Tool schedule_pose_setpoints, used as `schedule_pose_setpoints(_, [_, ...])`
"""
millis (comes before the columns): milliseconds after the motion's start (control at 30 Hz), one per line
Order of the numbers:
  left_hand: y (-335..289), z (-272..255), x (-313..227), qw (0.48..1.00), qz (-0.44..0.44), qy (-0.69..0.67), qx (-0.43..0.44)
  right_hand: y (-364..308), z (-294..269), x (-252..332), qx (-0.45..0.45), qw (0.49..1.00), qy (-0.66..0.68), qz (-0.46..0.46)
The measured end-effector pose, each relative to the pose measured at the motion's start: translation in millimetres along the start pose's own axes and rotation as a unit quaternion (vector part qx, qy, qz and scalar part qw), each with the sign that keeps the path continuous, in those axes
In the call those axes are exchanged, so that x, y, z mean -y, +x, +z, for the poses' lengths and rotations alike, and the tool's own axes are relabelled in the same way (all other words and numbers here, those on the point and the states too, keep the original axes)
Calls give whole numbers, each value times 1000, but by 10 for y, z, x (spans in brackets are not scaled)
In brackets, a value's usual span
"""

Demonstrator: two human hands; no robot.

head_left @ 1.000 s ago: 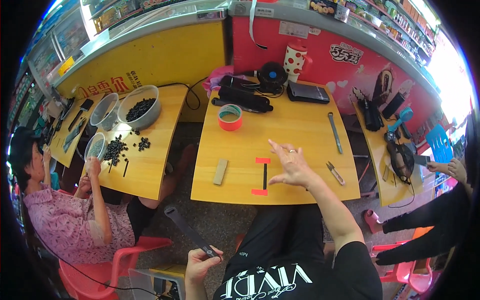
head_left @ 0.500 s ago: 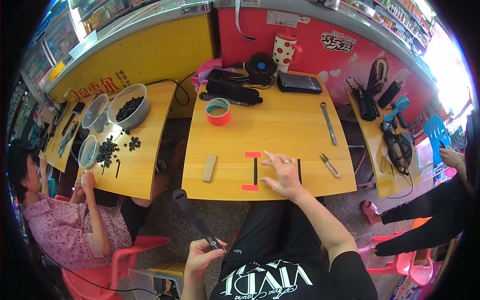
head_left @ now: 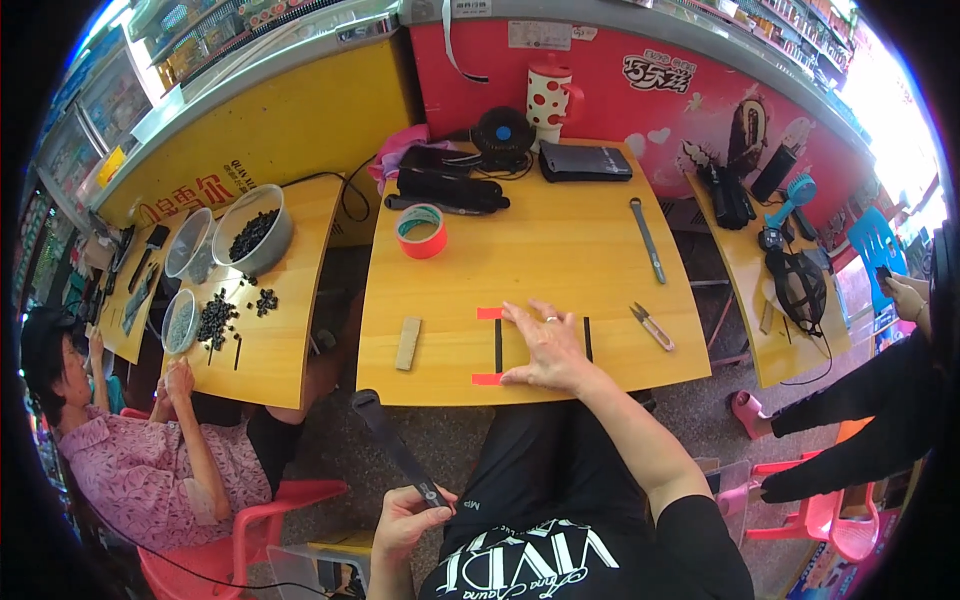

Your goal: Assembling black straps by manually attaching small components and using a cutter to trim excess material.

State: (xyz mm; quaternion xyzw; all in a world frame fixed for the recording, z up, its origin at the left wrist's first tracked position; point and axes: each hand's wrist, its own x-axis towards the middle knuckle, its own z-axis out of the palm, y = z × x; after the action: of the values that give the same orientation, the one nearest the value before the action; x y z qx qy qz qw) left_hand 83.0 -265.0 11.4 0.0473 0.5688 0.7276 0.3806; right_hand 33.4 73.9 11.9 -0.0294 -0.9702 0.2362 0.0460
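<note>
Below the table's front edge, my left hand point(head_left: 408, 522) is closed round one end of a black strap point(head_left: 395, 447); its looped end points up and to the left. My right hand point(head_left: 552, 350) lies on the table with fingers spread, its fingertips at the inner ends of two short red tape pieces point(head_left: 488, 314). Between those pieces runs a black strip point(head_left: 498, 347), and a second black strip point(head_left: 588, 340) shows right of the hand. Thread snips point(head_left: 654, 328) lie farther right. A tan block point(head_left: 408, 344) lies to the left.
A red tape roll point(head_left: 428, 243), dark pouches point(head_left: 448, 190), a fan point(head_left: 502, 132), a black case point(head_left: 585, 163) and a strap point(head_left: 648, 240) are on my table. At the left table a person point(head_left: 150, 460) sits beside bowls of small black parts point(head_left: 255, 235). Another person stands at right.
My right hand has come left and down onto the table, its fingertips now reaching the red tape pieces. The left hand still holds the strap. The view has shifted slightly.
</note>
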Motion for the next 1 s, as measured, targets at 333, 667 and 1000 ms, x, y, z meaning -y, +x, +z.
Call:
schedule_pose_setpoints(333, [-46,-3,61,999,15,2,49,847,-262,289,-64,986,1,-156])
schedule_pose_setpoints(667, [-98,33,89,1000,7,-2,13,2037,398,259,-137,977,-82,-139])
schedule_pose_setpoints(1000, [-20,-45,8,1000,15,-2,11,1373,451,536,-120,946,-43,-297])
